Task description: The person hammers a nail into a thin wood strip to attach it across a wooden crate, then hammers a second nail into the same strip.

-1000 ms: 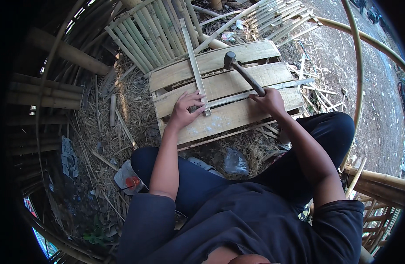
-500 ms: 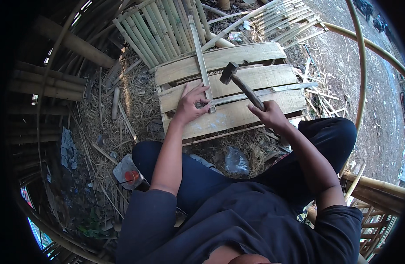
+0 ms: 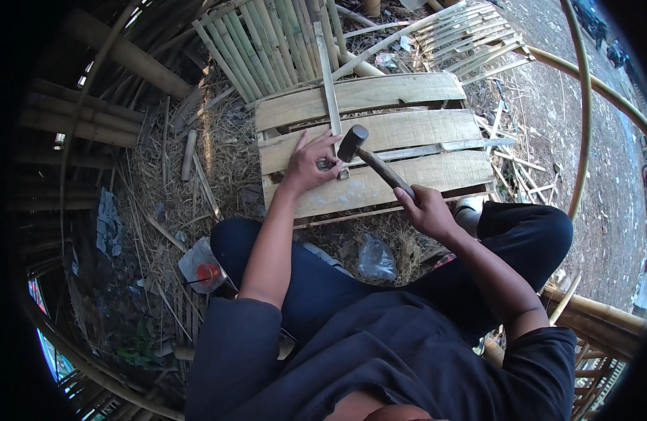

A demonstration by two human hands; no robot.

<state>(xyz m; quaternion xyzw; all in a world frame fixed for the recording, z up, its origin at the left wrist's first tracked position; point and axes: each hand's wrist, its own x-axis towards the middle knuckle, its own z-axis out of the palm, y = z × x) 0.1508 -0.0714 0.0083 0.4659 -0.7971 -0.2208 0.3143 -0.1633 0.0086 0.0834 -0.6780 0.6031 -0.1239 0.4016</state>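
Note:
My right hand (image 3: 430, 214) is wrapped round the wooden handle of a hammer (image 3: 384, 168). Its dark head hangs just right of my left hand (image 3: 313, 164), over the crossing of two bamboo strips. One long strip (image 3: 326, 77) runs away from me across a low slatted wooden platform (image 3: 393, 130); a second strip (image 3: 467, 146) lies crosswise, reaching past the platform's right edge. My left thumb and index finger are pinched together beside the first strip's near end, the other fingers spread against it. Whatever sits in the pinch is too small to make out.
Behind the platform leans a panel of green bamboo slats (image 3: 256, 52), with a rack of split bamboo (image 3: 471, 35) at the far right. Straw and scraps cover the ground. A plastic bag with something red (image 3: 207, 272) lies by my left knee, a clear bag (image 3: 377, 257) between my legs.
The hammer head has swung left and down, closer to my left hand, and my right hand has lowered a little. My left hand keeps its pinch at the strip's end.

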